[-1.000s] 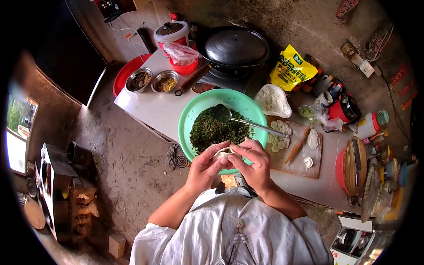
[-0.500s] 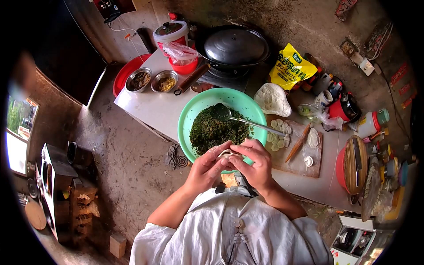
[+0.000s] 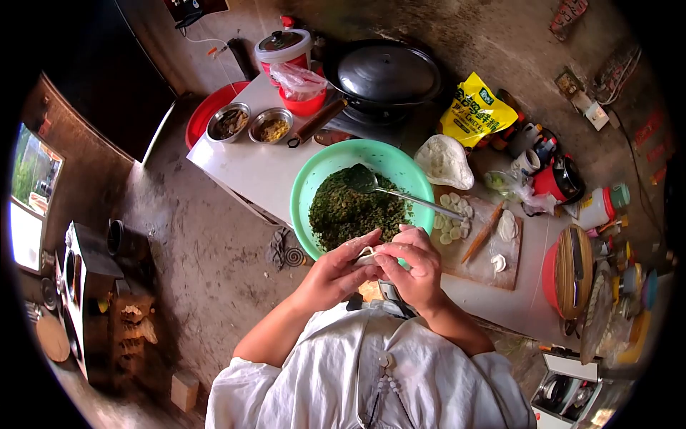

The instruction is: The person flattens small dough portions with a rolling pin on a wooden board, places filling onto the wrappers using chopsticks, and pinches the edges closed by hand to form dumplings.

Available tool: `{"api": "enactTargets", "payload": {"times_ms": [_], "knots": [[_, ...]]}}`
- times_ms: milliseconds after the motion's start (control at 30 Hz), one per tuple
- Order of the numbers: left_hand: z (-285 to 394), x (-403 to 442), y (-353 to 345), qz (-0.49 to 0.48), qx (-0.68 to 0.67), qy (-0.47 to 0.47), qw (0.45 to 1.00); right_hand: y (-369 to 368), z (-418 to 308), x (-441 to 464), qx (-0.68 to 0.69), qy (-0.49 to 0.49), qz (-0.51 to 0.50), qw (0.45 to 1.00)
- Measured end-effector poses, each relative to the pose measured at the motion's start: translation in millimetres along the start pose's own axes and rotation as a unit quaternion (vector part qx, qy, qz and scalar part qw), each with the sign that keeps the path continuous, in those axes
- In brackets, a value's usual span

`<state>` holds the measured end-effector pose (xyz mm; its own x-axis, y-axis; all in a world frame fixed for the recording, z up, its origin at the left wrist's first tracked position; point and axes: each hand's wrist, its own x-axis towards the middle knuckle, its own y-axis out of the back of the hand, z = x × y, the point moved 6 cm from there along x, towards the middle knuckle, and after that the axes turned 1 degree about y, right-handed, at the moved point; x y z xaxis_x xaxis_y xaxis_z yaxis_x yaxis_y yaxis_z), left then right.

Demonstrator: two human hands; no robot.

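Between the fingertips of both hands is a small dough wrapper, folded together along its top edge. My left hand cradles it from the left, and my right hand pinches its right side. Both are over the near rim of a green bowl that holds dark green chopped filling. A metal spoon rests in the filling, its handle across the right rim. To the right, a board bears round wrappers, a wooden rolling pin and pieces of dough.
Behind the bowl sit a lidded black wok, two small metal bowls and a red tub. Flour in a white bowl and a yellow bag are at the back right. A round basket stands far right.
The wrapper, earlier partly open at the top, is now folded closer together between my fingers. The view has tilted slightly.
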<state>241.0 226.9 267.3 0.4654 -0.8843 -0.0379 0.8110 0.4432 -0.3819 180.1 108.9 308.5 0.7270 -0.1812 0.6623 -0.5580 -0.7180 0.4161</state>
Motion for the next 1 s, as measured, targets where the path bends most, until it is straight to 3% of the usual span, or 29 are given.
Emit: {"api": "enactTargets", "payload": {"times_ms": [267, 333, 467, 767, 833, 1000], "knots": [[4.3, -0.2, 0.1, -0.002, 0.041, -0.018, 0.999, -5.4, -3.2, 0.8, -0.025, 0.031, -0.030, 0.999], [10.7, 0.9, -2.9, -0.043, 0.117, -0.042, 0.991, -6.7, -4.2, 0.8, -0.031, 0.038, -0.037, 0.998], [15.2, 2.0, -5.4, -0.025, 0.056, -0.028, 0.998, -7.3, -5.2, 0.4, -0.038, 0.044, -0.057, 0.997], [19.3, 3.1, -10.5, -0.072, 0.183, -0.037, 0.980, -10.0, -6.1, -1.2, -0.079, 0.076, -0.103, 0.989], [23.5, 2.8, -11.6, -0.076, 0.229, -0.090, 0.966, -9.2, -6.8, 0.2, -0.073, 0.062, -0.098, 0.991], [21.1, 7.7, -10.7, -0.099, 0.231, -0.064, 0.966, -11.2, -6.5, -0.8, -0.087, 0.089, -0.115, 0.986]]}}
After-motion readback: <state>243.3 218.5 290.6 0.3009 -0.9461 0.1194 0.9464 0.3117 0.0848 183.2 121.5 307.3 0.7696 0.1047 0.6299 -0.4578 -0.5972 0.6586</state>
